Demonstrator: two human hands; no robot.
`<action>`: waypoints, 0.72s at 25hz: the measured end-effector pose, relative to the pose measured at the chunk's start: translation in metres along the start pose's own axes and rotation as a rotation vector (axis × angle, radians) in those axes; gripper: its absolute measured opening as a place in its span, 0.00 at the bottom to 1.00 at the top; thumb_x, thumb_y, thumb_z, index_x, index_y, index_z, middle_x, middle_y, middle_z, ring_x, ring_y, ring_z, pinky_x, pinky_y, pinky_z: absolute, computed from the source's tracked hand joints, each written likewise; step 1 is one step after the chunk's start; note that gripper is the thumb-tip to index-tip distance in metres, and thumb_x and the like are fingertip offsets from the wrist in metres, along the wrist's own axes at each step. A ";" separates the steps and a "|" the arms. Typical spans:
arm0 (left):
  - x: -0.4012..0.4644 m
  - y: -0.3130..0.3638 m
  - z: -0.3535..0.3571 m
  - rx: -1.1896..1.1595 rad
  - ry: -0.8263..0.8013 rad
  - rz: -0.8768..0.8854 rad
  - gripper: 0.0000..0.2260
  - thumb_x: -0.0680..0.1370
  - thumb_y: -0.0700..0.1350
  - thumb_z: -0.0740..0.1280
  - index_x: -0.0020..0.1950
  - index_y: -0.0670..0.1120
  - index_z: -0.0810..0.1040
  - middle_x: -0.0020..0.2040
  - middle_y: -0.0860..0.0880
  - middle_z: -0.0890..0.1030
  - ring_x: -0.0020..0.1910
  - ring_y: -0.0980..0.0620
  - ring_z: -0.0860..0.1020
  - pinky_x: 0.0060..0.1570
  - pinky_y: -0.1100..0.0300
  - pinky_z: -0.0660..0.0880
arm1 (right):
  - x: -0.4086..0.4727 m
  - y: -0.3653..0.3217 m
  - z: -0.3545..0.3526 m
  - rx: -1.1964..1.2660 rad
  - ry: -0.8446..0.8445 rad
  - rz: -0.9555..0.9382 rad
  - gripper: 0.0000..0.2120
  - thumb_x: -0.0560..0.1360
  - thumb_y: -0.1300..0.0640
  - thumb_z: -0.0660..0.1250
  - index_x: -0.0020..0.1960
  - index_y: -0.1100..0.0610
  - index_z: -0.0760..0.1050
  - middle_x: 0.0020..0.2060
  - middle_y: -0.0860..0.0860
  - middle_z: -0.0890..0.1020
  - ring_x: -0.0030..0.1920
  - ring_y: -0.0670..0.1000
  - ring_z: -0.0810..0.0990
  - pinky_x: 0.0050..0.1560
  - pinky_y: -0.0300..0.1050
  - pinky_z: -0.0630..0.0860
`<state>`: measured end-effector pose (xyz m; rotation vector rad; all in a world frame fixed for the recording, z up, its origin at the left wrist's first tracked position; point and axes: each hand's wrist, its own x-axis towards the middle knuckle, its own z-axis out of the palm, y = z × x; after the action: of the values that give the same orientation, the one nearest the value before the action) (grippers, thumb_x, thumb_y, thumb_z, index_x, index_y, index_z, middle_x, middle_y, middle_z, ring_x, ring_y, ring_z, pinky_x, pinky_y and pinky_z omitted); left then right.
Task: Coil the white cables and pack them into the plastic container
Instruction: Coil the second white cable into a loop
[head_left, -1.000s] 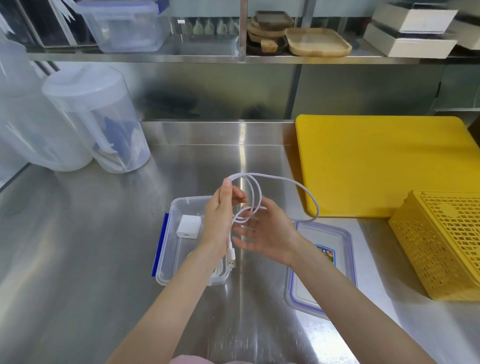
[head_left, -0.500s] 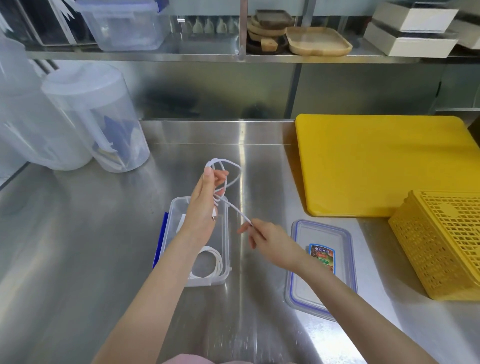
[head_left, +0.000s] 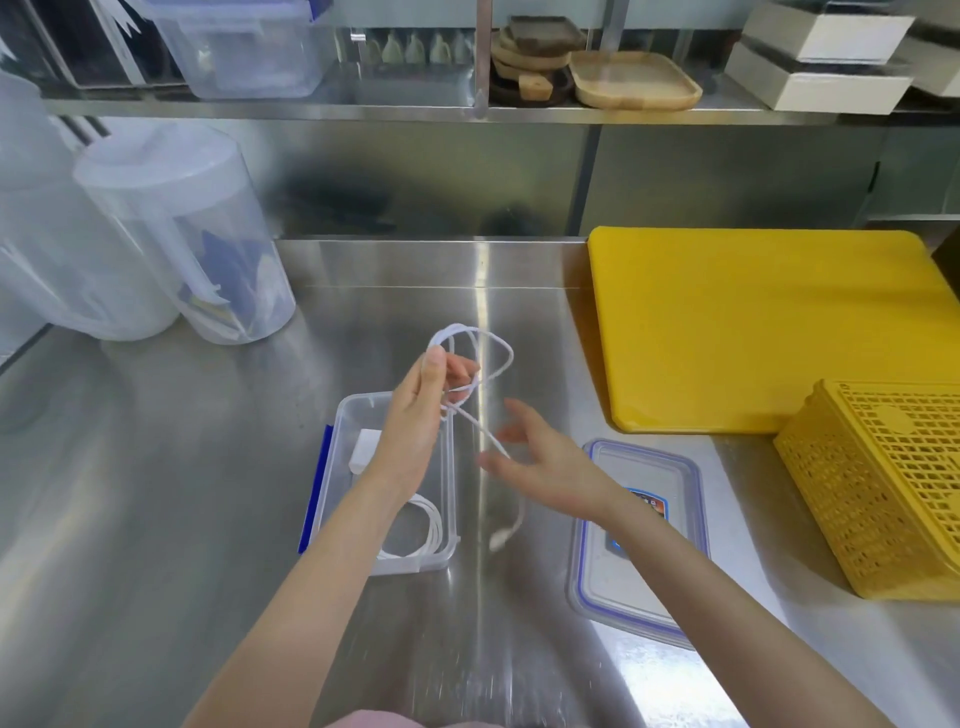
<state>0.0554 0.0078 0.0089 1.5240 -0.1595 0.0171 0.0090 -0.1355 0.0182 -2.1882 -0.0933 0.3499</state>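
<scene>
My left hand (head_left: 415, 431) holds a small coil of white cable (head_left: 485, 358) upright above the clear plastic container (head_left: 395, 564). A loose strand runs down from the coil under my right hand (head_left: 545, 462), whose fingers are spread; its plug end (head_left: 501, 540) dangles blurred above the counter. Whether the right fingers touch the strand I cannot tell. Inside the container lie a white charger block (head_left: 366, 449) and another coiled white cable (head_left: 423, 530), partly hidden by my left forearm.
The container's lid (head_left: 639, 587) with a blue seal lies right of it. A yellow cutting board (head_left: 753, 327) and a yellow basket (head_left: 883, 488) stand at the right. Clear jugs (head_left: 182, 234) stand at the back left on the steel counter.
The wide loop from a second ago has been gathered into a smaller coil at my left hand. My right hand has let go of its pinch and opened, and the plug end now swings free.
</scene>
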 end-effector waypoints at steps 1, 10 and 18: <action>-0.002 0.000 0.002 0.000 -0.020 -0.009 0.20 0.80 0.53 0.51 0.34 0.58 0.77 0.39 0.62 0.82 0.42 0.62 0.77 0.48 0.65 0.73 | 0.004 -0.009 -0.001 0.055 0.032 -0.027 0.26 0.73 0.45 0.64 0.67 0.54 0.64 0.51 0.44 0.78 0.53 0.44 0.76 0.55 0.39 0.70; -0.005 0.006 -0.001 -0.108 -0.027 -0.056 0.19 0.80 0.52 0.51 0.36 0.51 0.75 0.38 0.55 0.79 0.41 0.54 0.76 0.39 0.64 0.74 | 0.007 -0.023 -0.001 0.312 0.014 -0.002 0.13 0.78 0.49 0.58 0.39 0.52 0.75 0.27 0.47 0.72 0.25 0.42 0.71 0.26 0.30 0.70; -0.005 0.004 0.007 -0.036 -0.072 -0.022 0.19 0.80 0.52 0.51 0.36 0.53 0.75 0.36 0.59 0.80 0.40 0.61 0.77 0.44 0.66 0.73 | 0.007 -0.032 0.007 0.450 -0.037 0.104 0.08 0.79 0.55 0.57 0.44 0.56 0.71 0.28 0.48 0.74 0.23 0.41 0.69 0.26 0.33 0.71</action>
<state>0.0495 0.0016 0.0130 1.4908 -0.1997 -0.0583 0.0156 -0.1093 0.0384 -1.7446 0.0739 0.4244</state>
